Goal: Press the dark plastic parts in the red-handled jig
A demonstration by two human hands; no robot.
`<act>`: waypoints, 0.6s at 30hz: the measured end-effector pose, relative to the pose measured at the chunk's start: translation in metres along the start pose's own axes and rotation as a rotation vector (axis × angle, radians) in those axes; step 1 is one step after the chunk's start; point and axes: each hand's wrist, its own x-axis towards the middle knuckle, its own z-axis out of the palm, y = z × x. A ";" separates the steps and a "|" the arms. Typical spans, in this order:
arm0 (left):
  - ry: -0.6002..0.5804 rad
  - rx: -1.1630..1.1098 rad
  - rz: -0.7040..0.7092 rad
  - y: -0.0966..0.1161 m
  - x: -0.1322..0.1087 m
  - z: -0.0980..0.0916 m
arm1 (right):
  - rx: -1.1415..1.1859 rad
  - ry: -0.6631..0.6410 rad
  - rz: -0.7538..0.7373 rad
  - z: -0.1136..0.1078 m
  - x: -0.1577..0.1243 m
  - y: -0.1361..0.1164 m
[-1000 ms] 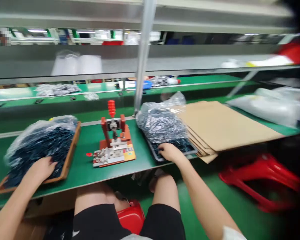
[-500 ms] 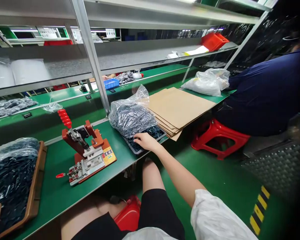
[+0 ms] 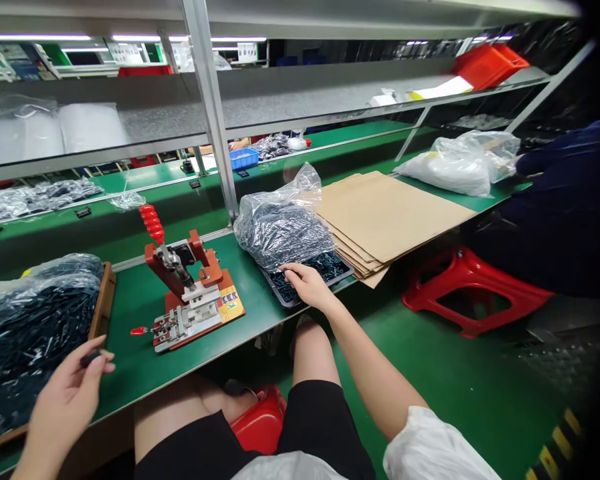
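My left hand (image 3: 67,398) hovers over the near edge of the green bench, pinching a small dark part (image 3: 91,358) between thumb and fingertips. Just left of it is a wooden tray (image 3: 103,307) heaped with dark parts under clear plastic. My right hand (image 3: 307,283) reaches into a dark tray (image 3: 345,271) of small parts, fingers curled down onto them; a plastic bag (image 3: 280,223) of parts lies over the tray's far half. Between my hands stands a red toggle press (image 3: 190,293) with a red ribbed handle.
A stack of flat cardboard sheets (image 3: 385,213) lies right of the dark tray. A metal post (image 3: 213,107) rises behind the press. A red stool (image 3: 473,290) stands on the floor to the right, beside a person in dark blue (image 3: 565,207). White bags (image 3: 460,163) sit farther right.
The view has swung back left. My left hand has lifted off the wooden tray with a small dark part pinched in it. My right hand stays on the dark tray.
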 end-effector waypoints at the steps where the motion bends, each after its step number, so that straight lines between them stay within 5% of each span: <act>1: -0.019 -0.042 0.021 0.010 -0.001 0.011 | 0.072 -0.008 0.016 0.006 -0.003 -0.006; 7: -0.044 -0.325 0.010 0.052 0.009 0.068 | 0.365 -0.210 -0.004 0.074 -0.025 -0.033; 12: -0.110 -0.367 -0.024 0.066 0.021 0.092 | 0.591 -0.230 0.070 0.142 -0.024 -0.016; 18: -0.181 -0.269 -0.045 0.072 0.030 0.104 | 0.721 -0.166 0.180 0.156 -0.018 0.007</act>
